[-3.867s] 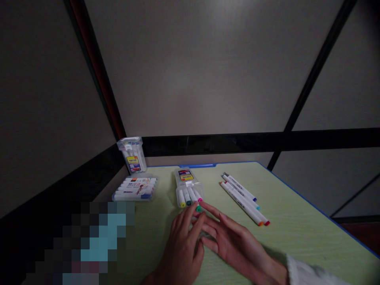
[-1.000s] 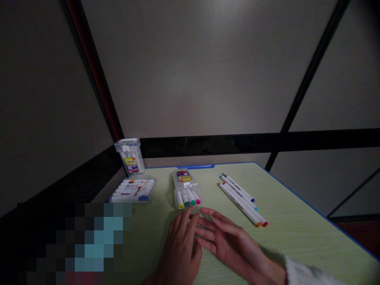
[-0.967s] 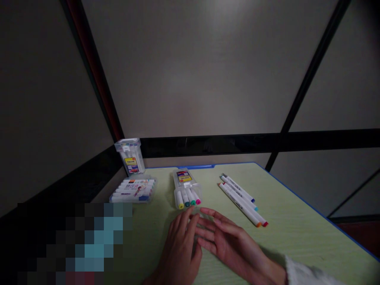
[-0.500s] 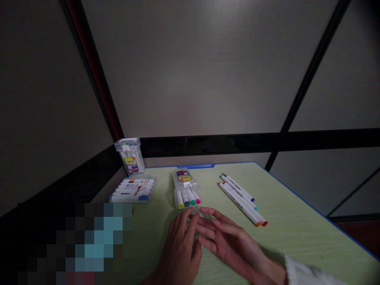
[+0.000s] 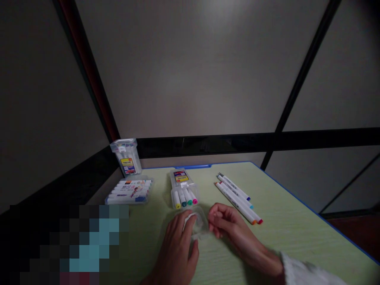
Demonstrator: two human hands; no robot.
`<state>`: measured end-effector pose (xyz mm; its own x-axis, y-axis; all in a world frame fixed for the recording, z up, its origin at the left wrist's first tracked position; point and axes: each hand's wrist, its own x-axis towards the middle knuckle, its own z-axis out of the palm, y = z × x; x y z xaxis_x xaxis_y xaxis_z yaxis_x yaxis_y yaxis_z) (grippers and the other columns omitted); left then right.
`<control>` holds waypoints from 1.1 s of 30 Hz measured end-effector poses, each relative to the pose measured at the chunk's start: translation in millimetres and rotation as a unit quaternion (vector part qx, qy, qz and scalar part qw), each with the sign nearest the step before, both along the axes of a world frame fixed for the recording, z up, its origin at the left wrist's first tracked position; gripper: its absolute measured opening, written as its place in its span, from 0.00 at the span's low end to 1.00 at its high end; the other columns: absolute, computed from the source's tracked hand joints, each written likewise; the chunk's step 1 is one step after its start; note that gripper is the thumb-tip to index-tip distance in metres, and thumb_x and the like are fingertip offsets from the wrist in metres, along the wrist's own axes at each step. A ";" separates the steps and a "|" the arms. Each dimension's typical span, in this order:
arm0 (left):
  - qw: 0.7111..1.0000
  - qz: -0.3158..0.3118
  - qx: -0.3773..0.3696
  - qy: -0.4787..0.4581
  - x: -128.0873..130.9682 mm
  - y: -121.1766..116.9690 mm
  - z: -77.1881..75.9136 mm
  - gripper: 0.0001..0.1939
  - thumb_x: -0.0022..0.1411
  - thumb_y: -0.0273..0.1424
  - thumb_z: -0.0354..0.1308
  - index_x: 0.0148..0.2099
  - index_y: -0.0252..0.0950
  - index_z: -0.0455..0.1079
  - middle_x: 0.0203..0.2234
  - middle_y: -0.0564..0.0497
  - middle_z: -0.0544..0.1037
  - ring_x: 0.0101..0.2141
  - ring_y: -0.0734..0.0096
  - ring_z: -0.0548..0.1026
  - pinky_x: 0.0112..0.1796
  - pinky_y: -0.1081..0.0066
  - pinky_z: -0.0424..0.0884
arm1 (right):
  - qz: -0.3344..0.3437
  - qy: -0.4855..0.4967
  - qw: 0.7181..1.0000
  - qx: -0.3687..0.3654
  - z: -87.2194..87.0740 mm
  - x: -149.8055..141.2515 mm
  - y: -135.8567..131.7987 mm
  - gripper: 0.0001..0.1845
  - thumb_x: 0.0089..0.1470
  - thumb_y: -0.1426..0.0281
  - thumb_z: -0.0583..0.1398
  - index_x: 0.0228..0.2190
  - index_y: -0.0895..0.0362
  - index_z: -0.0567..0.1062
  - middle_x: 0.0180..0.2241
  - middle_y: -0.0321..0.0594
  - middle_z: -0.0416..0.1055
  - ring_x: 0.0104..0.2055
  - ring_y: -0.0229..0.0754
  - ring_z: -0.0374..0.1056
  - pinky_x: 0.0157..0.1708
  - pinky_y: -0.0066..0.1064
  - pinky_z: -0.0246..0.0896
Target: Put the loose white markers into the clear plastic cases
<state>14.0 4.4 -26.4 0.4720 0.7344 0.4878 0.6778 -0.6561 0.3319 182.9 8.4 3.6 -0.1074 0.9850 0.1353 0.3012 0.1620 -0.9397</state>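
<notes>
A clear plastic case (image 5: 199, 221), see-through and empty-looking, lies flat on the table in front of me. My left hand (image 5: 178, 241) lies over its left part, fingers bent across the top and thumb apart on the near side. At the right edge of this case is my right hand (image 5: 228, 227), its fingers curled in; whether they hold anything is hidden. Just beyond stands a lying clear marker case (image 5: 182, 182) with several white markers (image 5: 186, 196) showing yellow, teal, green and pink ends.
Several loose white markers (image 5: 237, 202) lie at the right. At the left are a flat marker set (image 5: 130, 190) and an upright marker box (image 5: 128, 158), near the wall (image 5: 190, 79). The pale green table (image 5: 285, 229) has a blue edge. A pixelated patch covers the lower left.
My right hand has drawn back to the right from the left one, its stretched fingers now curled. More of the clear case shows. The view has shifted slightly.
</notes>
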 end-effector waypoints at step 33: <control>0.999 0.002 0.043 -0.001 -2.4 1.9 -0.6 0.22 0.50 0.19 0.47 0.48 0.35 0.66 0.48 0.41 0.70 0.48 0.55 0.69 0.45 0.54 0.69 | -0.149 -0.564 0.811 0.039 4.5 52.6 14.5 0.07 0.54 0.72 0.54 0.31 0.61 0.73 0.32 0.52 0.75 0.32 0.51 0.73 0.27 0.33 0.62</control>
<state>11.5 6.3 -27.0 0.4683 0.6918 0.5496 0.6794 -0.6796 0.2766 235.5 22.9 8.1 0.0351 0.9830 0.1804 0.9991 -0.0305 -0.0283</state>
